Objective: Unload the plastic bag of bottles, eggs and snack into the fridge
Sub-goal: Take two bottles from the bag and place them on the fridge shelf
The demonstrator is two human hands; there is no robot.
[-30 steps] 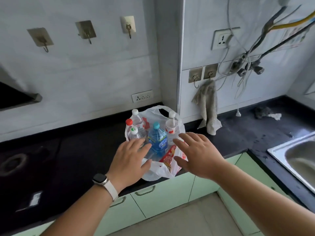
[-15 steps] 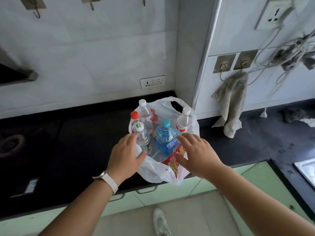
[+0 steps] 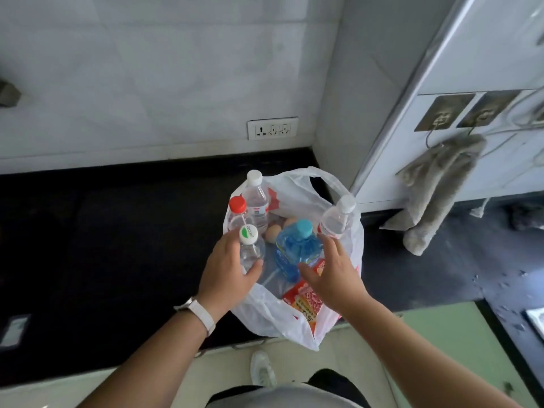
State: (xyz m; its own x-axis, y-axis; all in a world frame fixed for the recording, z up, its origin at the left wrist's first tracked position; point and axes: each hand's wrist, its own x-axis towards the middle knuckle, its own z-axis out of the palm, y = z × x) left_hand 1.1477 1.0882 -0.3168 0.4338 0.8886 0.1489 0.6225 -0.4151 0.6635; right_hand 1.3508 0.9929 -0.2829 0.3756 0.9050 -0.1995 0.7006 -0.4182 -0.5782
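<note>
A white plastic bag (image 3: 266,316) stands open at the front edge of the black counter (image 3: 117,245). Inside it stand a white-capped bottle (image 3: 255,195), a red-capped bottle (image 3: 237,205), another white-capped bottle (image 3: 338,216), a blue bottle (image 3: 294,248) and a clear bottle with a green-and-white cap (image 3: 249,235). Two brown eggs (image 3: 274,231) lie between them, and a red snack pack (image 3: 306,298) leans at the front. My left hand (image 3: 226,269) wraps the green-capped bottle, thumb across its front. My right hand (image 3: 332,275) is spread beside the blue bottle, its thumb touching it.
A wall socket (image 3: 272,128) sits behind the bag. A grey cloth (image 3: 435,195) hangs from a hook on the right wall panel. Green cabinets (image 3: 441,334) run below the counter, a sink corner (image 3: 537,318) shows far right, and a shoe (image 3: 262,369) is on the floor.
The view has tilted down and come closer to the bag. My left hand has closed round the green-capped bottle; my right hand has slid down to the blue bottle's side.
</note>
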